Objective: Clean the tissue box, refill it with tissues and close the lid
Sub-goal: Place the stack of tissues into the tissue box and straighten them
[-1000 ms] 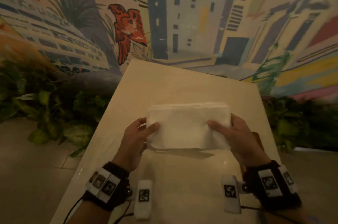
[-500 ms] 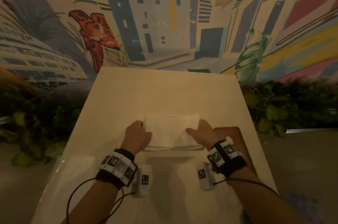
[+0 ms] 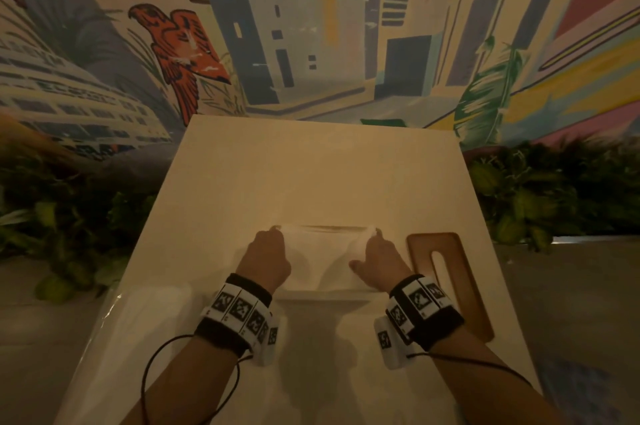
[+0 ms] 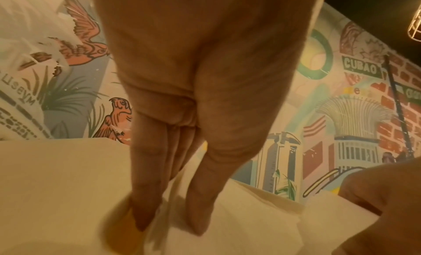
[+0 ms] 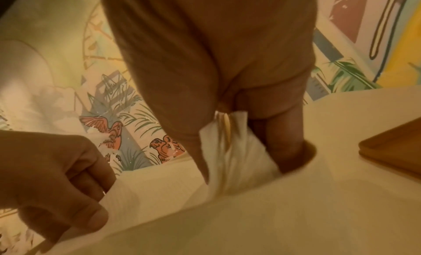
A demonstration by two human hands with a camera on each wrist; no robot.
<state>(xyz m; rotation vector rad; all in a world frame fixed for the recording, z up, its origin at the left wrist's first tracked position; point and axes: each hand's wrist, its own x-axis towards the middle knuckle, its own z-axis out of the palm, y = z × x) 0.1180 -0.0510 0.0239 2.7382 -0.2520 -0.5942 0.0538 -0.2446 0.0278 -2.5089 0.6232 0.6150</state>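
Both my hands are down at the white tissue box [image 3: 322,294] on the cream table [image 3: 311,178]. The stack of tissues [image 3: 320,251] sits inside it, between my hands. My left hand [image 3: 266,260] is at the stack's left end, fingers extended downward beside it. My right hand [image 3: 375,263] pinches the right end, thumb and fingers squeezing the bunched edge [image 5: 237,143] into the box corner. The wooden lid [image 3: 446,279] lies flat just right of my right wrist
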